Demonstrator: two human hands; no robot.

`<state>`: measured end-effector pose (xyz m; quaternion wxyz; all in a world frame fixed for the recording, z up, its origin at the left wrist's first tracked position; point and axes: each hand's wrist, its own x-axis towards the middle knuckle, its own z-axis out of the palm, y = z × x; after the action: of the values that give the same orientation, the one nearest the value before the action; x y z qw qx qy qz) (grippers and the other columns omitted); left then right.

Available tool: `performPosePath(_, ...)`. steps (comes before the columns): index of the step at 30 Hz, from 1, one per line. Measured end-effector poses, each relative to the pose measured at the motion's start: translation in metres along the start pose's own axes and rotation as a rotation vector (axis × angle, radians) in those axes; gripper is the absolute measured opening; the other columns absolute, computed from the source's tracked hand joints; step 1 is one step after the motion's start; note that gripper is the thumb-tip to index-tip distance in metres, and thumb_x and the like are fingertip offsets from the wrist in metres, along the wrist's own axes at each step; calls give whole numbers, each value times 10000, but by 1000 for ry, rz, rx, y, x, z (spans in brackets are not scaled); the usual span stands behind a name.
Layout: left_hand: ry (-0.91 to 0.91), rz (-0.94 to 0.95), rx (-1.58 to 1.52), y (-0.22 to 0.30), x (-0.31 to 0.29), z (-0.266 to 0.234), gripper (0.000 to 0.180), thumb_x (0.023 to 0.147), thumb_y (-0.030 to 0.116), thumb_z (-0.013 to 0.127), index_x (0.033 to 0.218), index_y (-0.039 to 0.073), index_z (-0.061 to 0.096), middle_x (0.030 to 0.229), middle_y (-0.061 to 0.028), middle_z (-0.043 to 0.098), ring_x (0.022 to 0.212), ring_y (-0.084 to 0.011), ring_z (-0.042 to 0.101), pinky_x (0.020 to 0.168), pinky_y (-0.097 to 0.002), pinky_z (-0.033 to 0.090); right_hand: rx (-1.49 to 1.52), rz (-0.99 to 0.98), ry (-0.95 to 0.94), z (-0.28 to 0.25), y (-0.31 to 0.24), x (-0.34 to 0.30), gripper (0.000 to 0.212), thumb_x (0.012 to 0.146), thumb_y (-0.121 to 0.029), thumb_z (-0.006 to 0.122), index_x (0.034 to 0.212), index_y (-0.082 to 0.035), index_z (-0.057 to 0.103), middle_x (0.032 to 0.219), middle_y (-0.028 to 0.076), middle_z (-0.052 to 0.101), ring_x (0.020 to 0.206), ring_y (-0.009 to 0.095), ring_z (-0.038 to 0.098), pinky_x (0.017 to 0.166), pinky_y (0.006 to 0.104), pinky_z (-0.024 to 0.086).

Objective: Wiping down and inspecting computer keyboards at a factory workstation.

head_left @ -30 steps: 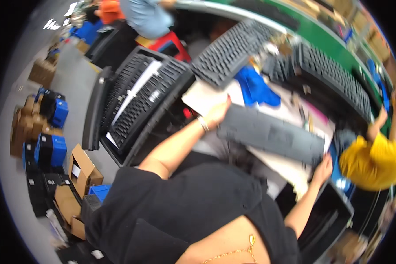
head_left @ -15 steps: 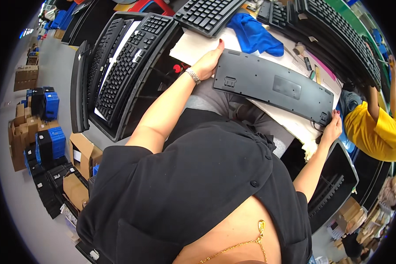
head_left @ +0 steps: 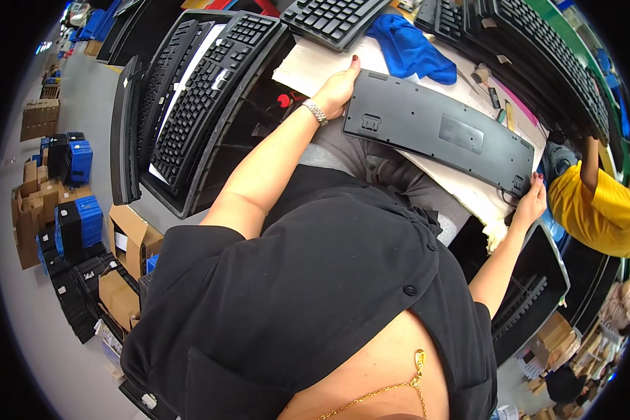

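Observation:
A black keyboard [head_left: 427,119] is held underside up between my two hands, showing its smooth back, a pale rectangular label area and small fold-out feet near the ends. My left hand [head_left: 338,89] grips its left end, thumb along the edge. At the lower right end, my right hand [head_left: 531,201] closes on the other short side near a cable. Beneath the keyboard lies a white work surface [head_left: 302,68]. Past its far edge a crumpled blue cloth [head_left: 413,52] rests on that surface.
On the left, a black crate [head_left: 189,199] holds several keyboards. Another keyboard [head_left: 329,19] lies at the far edge, and a stack of keyboards [head_left: 546,63] stands at the far right. A person in a yellow shirt [head_left: 591,210] is close on the right. An open black bin [head_left: 539,280] sits beside my right forearm.
The keyboard and both hands have shifted very slightly within the view, as has the whole scene. My grip on both ends is the same.

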<state>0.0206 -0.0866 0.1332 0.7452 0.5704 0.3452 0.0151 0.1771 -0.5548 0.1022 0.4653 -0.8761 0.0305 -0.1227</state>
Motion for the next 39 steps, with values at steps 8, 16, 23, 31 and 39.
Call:
performPosePath(8, -1, -28, -158, -5, 7, 0, 520, 1071, 440, 508, 1283, -22, 621, 1255, -157, 656, 1041, -167, 618, 924, -301, 500, 150, 51, -27, 1, 0, 2, 420, 1034, -328, 584, 1138, 54, 723, 1076, 111, 759, 1004, 171, 690, 909, 242, 496)
performPosePath(16, -203, -165, -236, -3, 34, -25, 464, 1074, 421, 497, 1212, -4, 618, 1207, -176, 669, 920, -226, 673, 826, -322, 553, 372, 215, -53, -17, -20, 11, 437, 1027, -359, 602, 1139, 44, 728, 1106, 118, 735, 997, 174, 663, 921, 250, 488)
performPosePath(23, -171, -450, -422, -9, 39, -25, 372, 1057, 282, 554, 1275, -19, 563, 1251, -217, 653, 986, -320, 691, 900, -418, 576, 386, 256, -93, -39, -58, 24, 509, 1025, -436, 587, 1173, 33, 718, 1110, 107, 727, 1035, 178, 635, 941, 256, 471)
performPosePath(31, -140, -536, -703, -26, 26, -21, 411, 1029, 226, 593, 1289, -83, 513, 1256, -252, 647, 1087, -403, 678, 990, -532, 555, 366, 129, -30, -9, -59, 43, 491, 1048, -397, 513, 1167, 32, 719, 1121, 115, 732, 1066, 203, 627, 1000, 281, 440)
performPosePath(39, -539, -435, -553, -18, -1, -19, 512, 1057, 354, 533, 1280, -106, 510, 1251, -266, 646, 1070, -370, 696, 977, -513, 567, 334, -107, -14, 16, -28, 86, 478, 1052, -300, 390, 1104, 4, 755, 1159, 130, 730, 1086, 210, 628, 1035, 285, 415)
